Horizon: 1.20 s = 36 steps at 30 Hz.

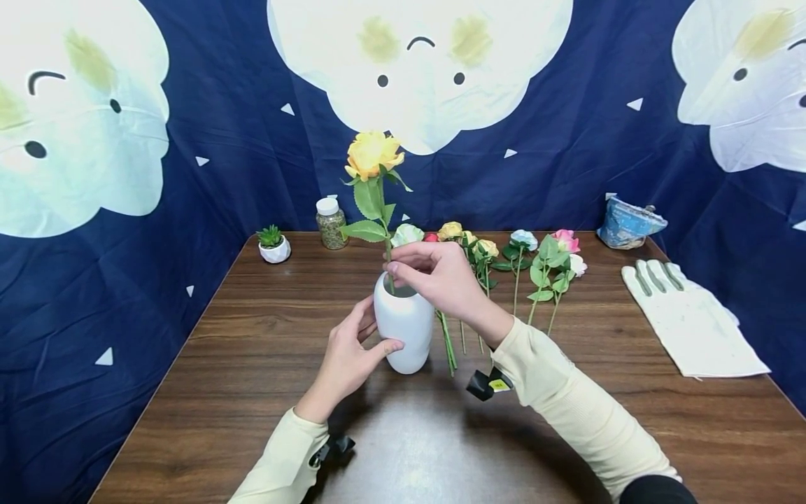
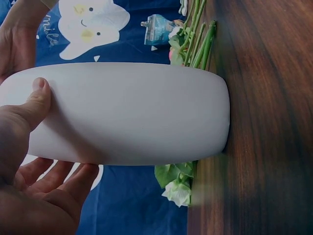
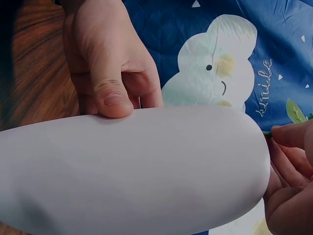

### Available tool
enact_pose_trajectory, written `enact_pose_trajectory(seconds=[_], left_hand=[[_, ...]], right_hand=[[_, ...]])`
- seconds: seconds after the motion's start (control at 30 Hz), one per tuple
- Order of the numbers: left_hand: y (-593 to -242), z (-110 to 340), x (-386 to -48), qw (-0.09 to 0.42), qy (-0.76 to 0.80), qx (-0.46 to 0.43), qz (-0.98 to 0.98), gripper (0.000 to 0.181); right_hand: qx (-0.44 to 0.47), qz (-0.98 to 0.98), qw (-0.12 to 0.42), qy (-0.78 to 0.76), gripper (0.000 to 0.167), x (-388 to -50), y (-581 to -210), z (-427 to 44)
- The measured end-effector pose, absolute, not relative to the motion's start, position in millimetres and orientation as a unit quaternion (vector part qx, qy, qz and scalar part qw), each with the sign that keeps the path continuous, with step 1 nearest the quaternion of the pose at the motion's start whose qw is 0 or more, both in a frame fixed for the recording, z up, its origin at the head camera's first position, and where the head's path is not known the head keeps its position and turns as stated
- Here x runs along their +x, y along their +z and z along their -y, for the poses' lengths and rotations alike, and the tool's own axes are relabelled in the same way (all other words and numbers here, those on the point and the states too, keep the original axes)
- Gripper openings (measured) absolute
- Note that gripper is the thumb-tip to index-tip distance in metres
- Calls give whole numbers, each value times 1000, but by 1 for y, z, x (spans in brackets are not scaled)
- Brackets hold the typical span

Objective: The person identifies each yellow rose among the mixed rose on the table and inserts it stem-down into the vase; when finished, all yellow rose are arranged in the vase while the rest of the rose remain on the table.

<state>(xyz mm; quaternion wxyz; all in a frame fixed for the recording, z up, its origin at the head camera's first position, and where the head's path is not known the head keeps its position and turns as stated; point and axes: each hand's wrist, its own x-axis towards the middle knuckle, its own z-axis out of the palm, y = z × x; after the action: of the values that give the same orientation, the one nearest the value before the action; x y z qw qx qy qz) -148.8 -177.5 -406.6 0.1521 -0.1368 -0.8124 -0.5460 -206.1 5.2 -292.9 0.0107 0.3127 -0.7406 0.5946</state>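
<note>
A white vase (image 1: 408, 332) stands upright on the table in the head view. My left hand (image 1: 348, 353) grips its left side, thumb across the front and fingers behind; the left wrist view shows the same hold on the vase (image 2: 137, 115). Over the vase's mouth, my right hand (image 1: 450, 280) pinches the green stem of a yellow artificial rose (image 1: 374, 155). The stem's lower end goes into the opening, and its tip is hidden inside. In the right wrist view, the right hand (image 3: 293, 171) is beside the vase's rim with a bit of stem between thumb and finger.
Several artificial flowers lie behind and right of the vase, among them a pink rose (image 1: 565, 241) and a blue one (image 1: 524, 240). Farther back are a small potted succulent (image 1: 274, 246), a lidded jar (image 1: 331, 225) and a blue bag (image 1: 628, 224). White gloves (image 1: 689, 322) lie at right.
</note>
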Motion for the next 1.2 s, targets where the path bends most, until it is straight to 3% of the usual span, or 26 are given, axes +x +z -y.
enact_pose_trajectory(seconds=[0.67, 0.97, 1.2], left_hand=[[-406, 178, -148, 150, -545, -135, 814, 78], [-405, 176, -148, 157, -540, -142, 814, 78], [-405, 176, -149, 164, -538, -144, 815, 80]], right_hand=[[317, 747, 17, 585, 20, -206, -294, -4], [346, 763, 89, 539, 17, -203, -299, 0], [342, 766, 89, 538, 16, -203, -298, -1]])
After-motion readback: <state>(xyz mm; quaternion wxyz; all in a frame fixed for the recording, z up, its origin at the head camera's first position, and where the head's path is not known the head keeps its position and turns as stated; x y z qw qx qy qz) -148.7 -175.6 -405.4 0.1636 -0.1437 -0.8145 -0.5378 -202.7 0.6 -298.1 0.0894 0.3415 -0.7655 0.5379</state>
